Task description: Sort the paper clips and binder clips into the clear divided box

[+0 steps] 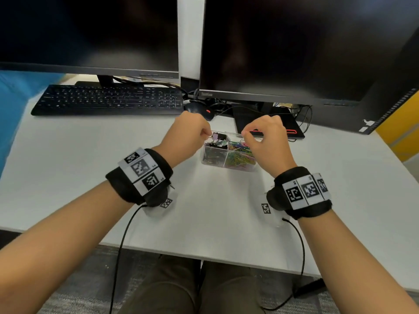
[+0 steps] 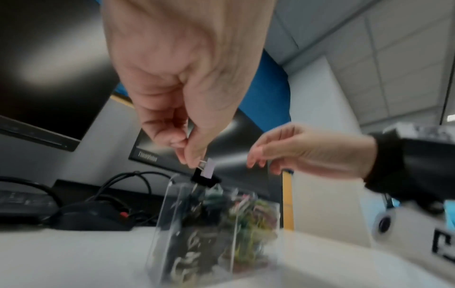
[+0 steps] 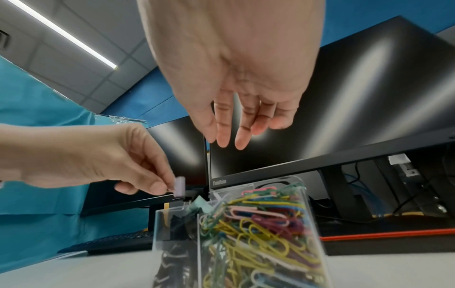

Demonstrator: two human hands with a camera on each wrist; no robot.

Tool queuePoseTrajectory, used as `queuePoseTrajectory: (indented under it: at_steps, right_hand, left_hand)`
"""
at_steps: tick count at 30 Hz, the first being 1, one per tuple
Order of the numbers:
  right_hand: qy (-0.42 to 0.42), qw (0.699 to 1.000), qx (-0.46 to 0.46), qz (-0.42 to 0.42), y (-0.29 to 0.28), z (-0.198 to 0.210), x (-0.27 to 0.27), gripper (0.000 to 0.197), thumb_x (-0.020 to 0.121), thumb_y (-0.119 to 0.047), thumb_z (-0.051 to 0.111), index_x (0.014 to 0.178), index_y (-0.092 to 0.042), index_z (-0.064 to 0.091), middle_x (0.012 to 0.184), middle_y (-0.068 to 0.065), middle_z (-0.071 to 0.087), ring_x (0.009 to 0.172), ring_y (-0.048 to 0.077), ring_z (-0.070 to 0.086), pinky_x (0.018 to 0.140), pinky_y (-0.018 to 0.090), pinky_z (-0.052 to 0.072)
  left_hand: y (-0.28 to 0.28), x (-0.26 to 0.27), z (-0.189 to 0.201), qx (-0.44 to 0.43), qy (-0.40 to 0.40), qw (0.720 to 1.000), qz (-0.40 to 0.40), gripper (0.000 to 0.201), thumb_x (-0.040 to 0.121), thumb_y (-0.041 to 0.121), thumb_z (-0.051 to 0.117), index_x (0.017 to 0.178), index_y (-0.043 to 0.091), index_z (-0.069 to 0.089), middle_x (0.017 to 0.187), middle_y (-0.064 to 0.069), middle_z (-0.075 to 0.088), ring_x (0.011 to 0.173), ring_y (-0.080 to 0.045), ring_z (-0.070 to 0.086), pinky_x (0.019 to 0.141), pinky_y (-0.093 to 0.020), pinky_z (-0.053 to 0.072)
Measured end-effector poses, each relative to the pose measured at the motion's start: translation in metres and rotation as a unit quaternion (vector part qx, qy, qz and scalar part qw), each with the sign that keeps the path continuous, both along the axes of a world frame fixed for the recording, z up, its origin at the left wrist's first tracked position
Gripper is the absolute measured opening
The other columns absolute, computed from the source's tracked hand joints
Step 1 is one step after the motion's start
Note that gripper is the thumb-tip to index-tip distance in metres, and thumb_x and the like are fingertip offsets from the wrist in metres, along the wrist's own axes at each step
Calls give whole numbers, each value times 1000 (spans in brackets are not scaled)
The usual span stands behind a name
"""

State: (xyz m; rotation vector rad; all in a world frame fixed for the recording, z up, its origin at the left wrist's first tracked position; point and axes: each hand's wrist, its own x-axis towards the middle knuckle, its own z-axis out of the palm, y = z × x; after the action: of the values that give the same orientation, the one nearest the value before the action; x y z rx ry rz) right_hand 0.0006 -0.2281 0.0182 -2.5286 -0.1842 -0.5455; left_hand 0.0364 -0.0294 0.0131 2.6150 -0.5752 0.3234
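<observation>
A clear divided box [image 1: 213,163] stands mid-desk. Its left compartment holds black binder clips [image 1: 212,152], its right one coloured paper clips [image 1: 240,155]. My left hand [image 1: 208,133] hovers over the left compartment and pinches the wire handle of a lilac binder clip [image 2: 209,168]. A black clip [image 2: 205,179] hangs against its underside, just above the box rim [image 2: 172,181]. My right hand [image 3: 225,141] hangs over the paper clips [image 3: 258,224], fingers loose and holding nothing. The lilac clip [image 3: 179,186] shows in the right wrist view too.
Behind the box lie a black keyboard [image 1: 108,99], a mouse [image 1: 197,108] with cables, and a black pad with red trim [image 1: 292,130]. Two dark monitors [image 1: 283,53] rise at the back. The white desk's front edge [image 1: 204,257] runs near my lap.
</observation>
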Motion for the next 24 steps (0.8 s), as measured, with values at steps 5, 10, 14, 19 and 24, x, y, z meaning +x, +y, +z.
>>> queuePoseTrajectory:
  at_steps: [5,10,14,19,24]
  right_hand:
    - [5,1000,-3,-13,-5,-7,-5,16,89,-24,61,98,-14,70,106,3,62,108,17,44,85,22,32]
    - [85,996,-19,8,-22,-13,-9,63,76,-37,74,131,-21,50,129,1,45,123,19,35,99,27,32]
    - [176,984,-40,6,-27,-23,-8,88,75,-35,76,146,-24,25,145,4,36,136,24,28,110,47,32]
    - [166,983,-70,-22,-23,-31,-4,61,90,-23,61,144,-18,32,142,7,43,132,27,34,107,49,35]
    - [169,984,-49,-33,-20,-31,0,55,92,-20,57,142,-19,34,143,6,44,130,28,39,105,51,38]
  left_hand:
    - [-10,3,-14,117,0,993,5,20,85,3,53,83,10,72,87,-13,66,82,-32,59,69,-37,46]
    - [-3,6,-14,16,27,999,34,28,87,27,66,111,15,63,105,-4,64,86,-21,55,78,-32,44]
    - [0,5,-12,20,65,997,19,66,76,43,74,133,24,48,120,4,57,113,-19,50,85,-37,46]
    - [-5,11,-25,26,92,995,7,60,80,38,73,134,24,52,126,2,60,117,-20,50,89,-36,45]
    - [-12,18,-29,-2,92,996,16,57,80,36,73,133,23,54,125,-1,59,110,-23,54,85,-34,44]
